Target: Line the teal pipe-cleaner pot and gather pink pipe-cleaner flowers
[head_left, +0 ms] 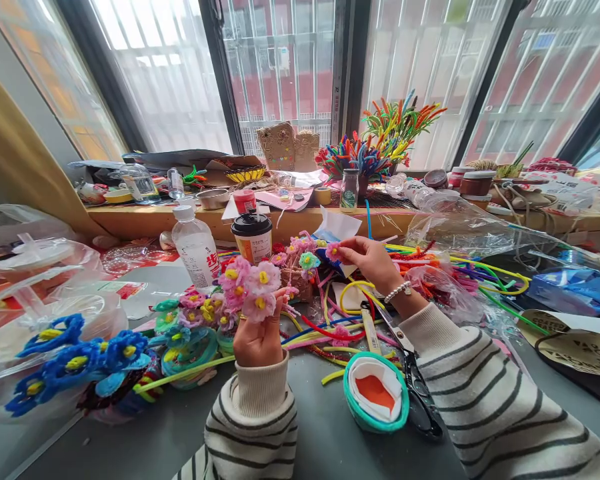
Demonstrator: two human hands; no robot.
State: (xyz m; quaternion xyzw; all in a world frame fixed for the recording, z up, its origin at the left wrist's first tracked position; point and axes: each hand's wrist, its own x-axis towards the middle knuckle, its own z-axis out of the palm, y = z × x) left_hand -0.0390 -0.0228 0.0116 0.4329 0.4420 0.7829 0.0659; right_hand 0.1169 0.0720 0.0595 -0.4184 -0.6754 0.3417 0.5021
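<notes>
My left hand (259, 338) is closed around the stems of a bunch of pink pipe-cleaner flowers (261, 285) with yellow centres. A smaller, darker pink pipe-cleaner flower (333, 251) is pinched between the fingertips of my right hand (367, 261), out to the right of the bunch. Close by the right hand stands a mint-green flower (309, 261) among small pink ones. Below my hands is a small pot wrapped in teal (351, 400), with white paper and an orange-red base inside. Scissors with black handles (421, 400) lie beside it, partly under my right sleeve.
Blue pipe-cleaner flowers (77, 360) stand at the left. A water bottle (194, 247) and a lidded paper cup (253, 240) are behind my left hand. Loose pipe cleaners (460, 270) and clear plastic wrapping (460, 223) spread to the right. A cluttered window ledge (300, 225) runs behind.
</notes>
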